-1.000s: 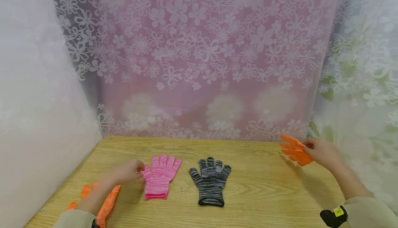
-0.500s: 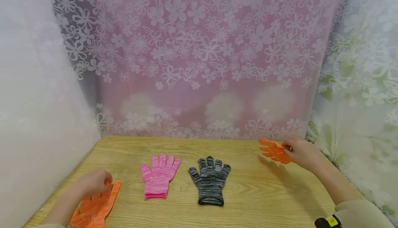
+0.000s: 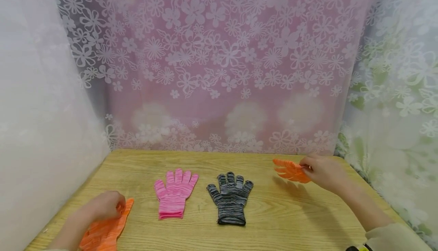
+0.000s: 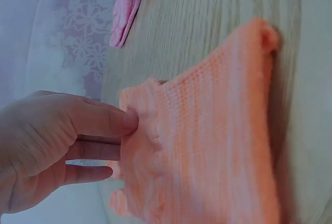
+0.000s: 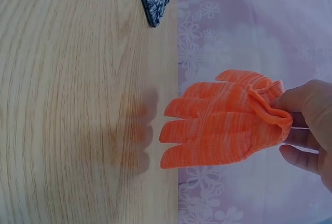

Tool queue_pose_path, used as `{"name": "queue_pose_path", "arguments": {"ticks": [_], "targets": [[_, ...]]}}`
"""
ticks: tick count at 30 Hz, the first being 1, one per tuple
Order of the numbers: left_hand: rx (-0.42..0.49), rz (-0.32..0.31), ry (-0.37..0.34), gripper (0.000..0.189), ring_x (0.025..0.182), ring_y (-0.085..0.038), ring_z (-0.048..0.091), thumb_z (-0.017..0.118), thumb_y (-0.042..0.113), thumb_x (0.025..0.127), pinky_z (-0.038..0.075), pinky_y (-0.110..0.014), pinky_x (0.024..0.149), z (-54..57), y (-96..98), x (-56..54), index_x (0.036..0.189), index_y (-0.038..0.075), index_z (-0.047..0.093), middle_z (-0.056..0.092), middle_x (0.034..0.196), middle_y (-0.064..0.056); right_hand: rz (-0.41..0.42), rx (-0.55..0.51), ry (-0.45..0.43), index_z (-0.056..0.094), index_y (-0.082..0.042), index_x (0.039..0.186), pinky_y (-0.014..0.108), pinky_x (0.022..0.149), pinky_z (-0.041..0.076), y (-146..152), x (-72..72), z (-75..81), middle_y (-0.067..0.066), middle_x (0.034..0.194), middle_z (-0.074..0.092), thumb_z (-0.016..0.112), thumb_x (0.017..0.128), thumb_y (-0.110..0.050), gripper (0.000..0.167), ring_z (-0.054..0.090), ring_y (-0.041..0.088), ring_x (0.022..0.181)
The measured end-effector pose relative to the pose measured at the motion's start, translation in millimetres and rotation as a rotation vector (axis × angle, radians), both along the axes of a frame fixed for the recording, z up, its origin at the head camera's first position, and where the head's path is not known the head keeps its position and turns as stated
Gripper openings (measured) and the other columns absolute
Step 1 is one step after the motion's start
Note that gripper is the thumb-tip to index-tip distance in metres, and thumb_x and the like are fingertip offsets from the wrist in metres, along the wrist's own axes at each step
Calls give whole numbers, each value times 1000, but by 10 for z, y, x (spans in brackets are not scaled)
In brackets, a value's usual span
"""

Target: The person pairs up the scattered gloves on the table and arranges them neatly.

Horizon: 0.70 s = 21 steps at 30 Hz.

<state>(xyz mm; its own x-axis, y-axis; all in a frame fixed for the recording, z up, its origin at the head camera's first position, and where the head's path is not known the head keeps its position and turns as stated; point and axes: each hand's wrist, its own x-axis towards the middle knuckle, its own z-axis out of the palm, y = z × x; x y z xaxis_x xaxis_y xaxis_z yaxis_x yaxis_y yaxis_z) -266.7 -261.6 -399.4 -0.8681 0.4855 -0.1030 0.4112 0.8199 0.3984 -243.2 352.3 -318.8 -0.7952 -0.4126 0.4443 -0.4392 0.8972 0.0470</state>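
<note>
At the near left of the table, my left hand [image 3: 104,206] pinches an orange knit glove [image 3: 104,234]. In the left wrist view the thumb lies on this glove [image 4: 207,130] near its finger end, with the cuff toward the right. Over the far right of the table, my right hand [image 3: 325,171] holds up a second orange knit glove [image 3: 291,170] by its bunched cuff, its fingers pointing left. The right wrist view shows that glove [image 5: 212,125] above the surface, casting a shadow. Between the hands lie a pink glove [image 3: 176,194] and a black-and-grey glove [image 3: 231,199], both flat with fingers pointing away.
The wooden table [image 3: 273,220] ends at the back against a pink curtain [image 3: 222,91] with white flowers. White sheeting [image 3: 44,110] stands along the left side, and a floral translucent curtain [image 3: 393,110] hangs along the right.
My left hand has moved left from beside the pink glove to the orange glove and now pinches it. My right hand has carried the other orange glove leftward.
</note>
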Motion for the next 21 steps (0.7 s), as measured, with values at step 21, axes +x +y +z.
{"name": "queue_pose_path", "arguments": {"ticks": [21], "targets": [[83,48,217,4,63,-10,49,66,5,80,42,-29,56,499,28,-63,78,7,63,58,72,3,186,130,155,65,-15,77,17,44,32,-197,132,-184,-9,72,50,71,70,-3,16,37,-2,52]]}}
